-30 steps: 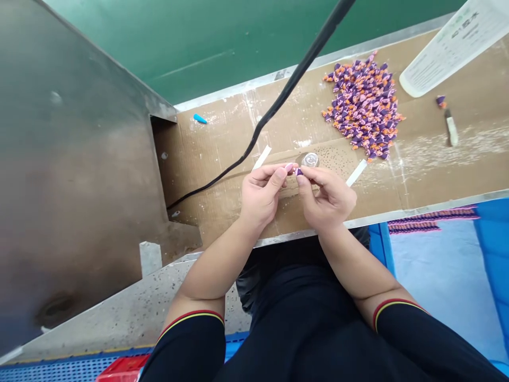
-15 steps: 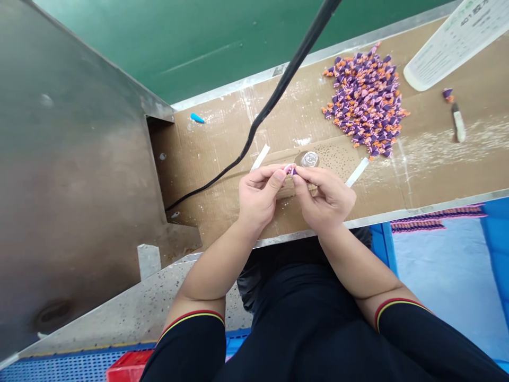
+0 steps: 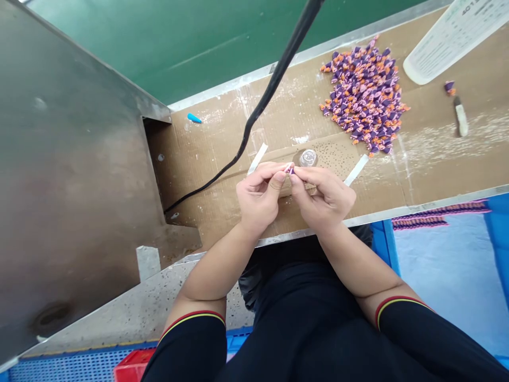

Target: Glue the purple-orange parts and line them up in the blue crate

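My left hand (image 3: 260,195) and my right hand (image 3: 324,197) meet fingertip to fingertip over the cardboard-covered bench. Between their pinched thumbs and forefingers is a small pink-and-purple piece (image 3: 290,170), mostly covered by the fingers. Both hands are closed on it. Just beyond the fingertips sits a small clear round dish (image 3: 308,157) on the cardboard. Farther back and to the right lies a heap of small purple, pink and orange pieces (image 3: 366,98).
A black cable (image 3: 254,119) crosses the bench left of my hands. A metal cabinet (image 3: 79,159) stands at left. White strips (image 3: 356,170), a blue cap-like piece (image 3: 194,118), a small knife (image 3: 461,118) and a large translucent bottle (image 3: 449,45) lie around. Below right is a blue crate (image 3: 385,246).
The fingertips have drawn slightly closer together around the small piece, so less of its purple part shows. The whole view has shifted a little; the surrounding things stay where they were.
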`<state>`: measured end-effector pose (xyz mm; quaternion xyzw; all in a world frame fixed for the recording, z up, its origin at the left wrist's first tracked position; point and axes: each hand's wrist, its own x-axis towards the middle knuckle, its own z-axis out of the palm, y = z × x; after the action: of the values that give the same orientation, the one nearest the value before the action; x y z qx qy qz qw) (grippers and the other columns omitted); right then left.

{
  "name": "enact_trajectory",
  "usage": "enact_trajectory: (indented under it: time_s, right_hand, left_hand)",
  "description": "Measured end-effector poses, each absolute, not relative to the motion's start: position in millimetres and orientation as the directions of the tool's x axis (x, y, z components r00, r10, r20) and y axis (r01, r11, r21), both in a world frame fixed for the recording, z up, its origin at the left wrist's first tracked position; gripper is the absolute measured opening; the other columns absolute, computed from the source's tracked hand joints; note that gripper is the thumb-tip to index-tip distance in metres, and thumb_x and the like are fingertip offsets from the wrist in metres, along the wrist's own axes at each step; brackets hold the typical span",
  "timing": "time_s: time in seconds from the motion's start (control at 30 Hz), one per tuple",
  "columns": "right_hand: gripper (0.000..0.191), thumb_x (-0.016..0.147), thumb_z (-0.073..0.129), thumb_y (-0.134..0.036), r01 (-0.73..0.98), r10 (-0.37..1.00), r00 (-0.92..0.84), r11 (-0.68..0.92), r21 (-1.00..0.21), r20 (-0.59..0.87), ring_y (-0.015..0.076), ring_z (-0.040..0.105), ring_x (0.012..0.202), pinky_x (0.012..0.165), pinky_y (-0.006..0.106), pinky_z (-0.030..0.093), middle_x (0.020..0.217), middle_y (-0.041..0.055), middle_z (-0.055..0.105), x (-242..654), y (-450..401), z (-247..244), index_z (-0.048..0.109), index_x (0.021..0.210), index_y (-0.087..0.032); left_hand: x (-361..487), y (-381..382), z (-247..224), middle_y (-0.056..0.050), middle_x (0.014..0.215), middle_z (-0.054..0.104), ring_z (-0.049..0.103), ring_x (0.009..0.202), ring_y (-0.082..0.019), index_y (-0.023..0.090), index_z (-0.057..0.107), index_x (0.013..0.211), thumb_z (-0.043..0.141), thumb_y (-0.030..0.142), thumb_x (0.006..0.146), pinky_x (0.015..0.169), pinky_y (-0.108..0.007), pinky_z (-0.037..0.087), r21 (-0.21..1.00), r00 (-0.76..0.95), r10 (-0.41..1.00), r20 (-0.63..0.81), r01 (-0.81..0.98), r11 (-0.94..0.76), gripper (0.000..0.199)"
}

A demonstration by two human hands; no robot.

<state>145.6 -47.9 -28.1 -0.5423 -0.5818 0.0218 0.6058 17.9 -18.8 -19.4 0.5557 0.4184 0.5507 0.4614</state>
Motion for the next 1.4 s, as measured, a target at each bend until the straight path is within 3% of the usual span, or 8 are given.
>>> enact_trajectory:
  time_s: [0.17, 0.3, 0.53, 0.9, 1.03, 1.13, 1.27, 1.4]
  right_hand:
    - [0.010, 0.104, 0.078, -0.020, 0.535, 0.627, 0.349, 0.477, -0.697, 0.697, 0.0213, 0.087, 0.084, 0.076, 0.034, 0.075, 0.099, 0.0013, 0.089, 143.2, -47.4, -24.8, 0.081, 0.106, -0.029]
    - [0.009, 0.105, 0.077, -0.023, 0.544, 0.651, 0.350, 0.445, -0.712, 0.674, 0.0218, 0.086, 0.083, 0.076, 0.036, 0.075, 0.099, 0.0009, 0.089, 143.5, -48.6, -25.7, 0.082, 0.105, -0.031]
    - [0.010, 0.105, 0.075, -0.023, 0.530, 0.630, 0.382, 0.451, -0.718, 0.677, 0.0224, 0.086, 0.087, 0.078, 0.037, 0.075, 0.100, 0.0015, 0.088, 146.4, -46.9, -29.9, 0.081, 0.105, -0.030]
    - [0.010, 0.109, 0.072, -0.031, 0.515, 0.669, 0.384, 0.417, -0.749, 0.636, 0.0225, 0.086, 0.090, 0.083, 0.039, 0.074, 0.100, 0.0020, 0.088, 152.5, -48.8, -30.8, 0.082, 0.106, -0.031]
    - [0.015, 0.108, 0.072, -0.022, 0.550, 0.780, 0.187, 0.420, -0.722, 0.597, 0.0194, 0.085, 0.092, 0.084, 0.034, 0.071, 0.106, 0.0008, 0.088, 186.1, -57.9, -18.0, 0.081, 0.116, -0.030]
    - [0.016, 0.109, 0.069, -0.020, 0.646, 0.863, -0.064, 0.419, -0.638, 0.502, 0.0201, 0.083, 0.094, 0.085, 0.034, 0.069, 0.107, 0.0028, 0.087, 225.7, -68.9, -12.3, 0.080, 0.116, -0.028]
    - [0.022, 0.109, 0.057, -0.016, 0.711, 0.849, -0.412, 0.527, -0.465, 0.332, 0.0246, 0.075, 0.090, 0.078, 0.039, 0.065, 0.100, 0.0095, 0.080, 260.8, -77.8, -16.3, 0.076, 0.102, -0.024]
    - [0.029, 0.109, 0.049, -0.013, 0.725, 0.823, -0.523, 0.566, -0.393, 0.220, 0.0260, 0.071, 0.090, 0.082, 0.043, 0.064, 0.101, 0.0111, 0.077, 265.4, -82.4, -21.5, 0.074, 0.101, -0.024]
  left_hand:
    - [17.2, -19.3, -20.2, -0.004, 0.106, 0.087, 0.081, 0.102, -0.019, 0.032, 0.088, 0.105, 0.081, 0.041, 0.104, 0.099, -0.039, 0.066, 0.935, 0.031, 0.934, 0.355, -0.015, -0.354, 0.012]
    - [16.5, -19.4, -20.0, -0.002, 0.109, 0.087, 0.080, 0.100, -0.019, 0.034, 0.088, 0.108, 0.079, 0.035, 0.105, 0.095, -0.042, 0.066, 0.880, 0.036, 0.884, 0.466, 0.080, -0.467, 0.010]
    - [18.5, -22.5, -20.2, -0.002, 0.119, 0.086, 0.082, 0.112, -0.021, 0.038, 0.088, 0.119, 0.077, 0.039, 0.107, 0.104, -0.045, 0.068, 0.921, 0.096, 0.917, 0.386, 0.007, -0.389, 0.016]
    - [21.0, -20.7, -29.3, -0.002, 0.126, 0.085, 0.081, 0.121, -0.019, 0.039, 0.087, 0.124, 0.075, 0.032, 0.108, 0.106, -0.035, 0.068, 0.922, 0.166, 0.909, 0.382, -0.129, -0.364, 0.021]
    - [19.5, -17.3, -31.7, -0.006, 0.124, 0.085, 0.081, 0.105, -0.017, 0.035, 0.088, 0.124, 0.073, 0.041, 0.110, 0.080, -0.026, 0.065, 0.953, 0.166, 0.947, 0.273, -0.180, -0.243, 0.021]
    - [17.1, -12.9, -33.1, -0.006, 0.103, 0.085, 0.074, 0.085, -0.013, 0.029, 0.089, 0.109, 0.078, 0.049, 0.105, 0.073, -0.023, 0.059, 0.952, 0.075, 0.970, 0.230, -0.224, -0.209, 0.024]
    - [15.7, -5.1, -32.0, -0.002, 0.071, 0.065, 0.056, 0.061, -0.010, 0.022, 0.083, 0.088, 0.080, 0.055, 0.099, 0.055, -0.022, 0.045, 0.964, 0.032, 0.988, 0.149, -0.228, -0.138, 0.035]
    - [14.1, -3.1, -28.9, 0.000, 0.065, 0.049, 0.040, 0.054, -0.009, 0.019, 0.060, 0.071, 0.074, 0.053, 0.101, 0.050, -0.026, 0.031, 0.962, 0.035, 0.981, 0.188, -0.209, -0.177, 0.047]
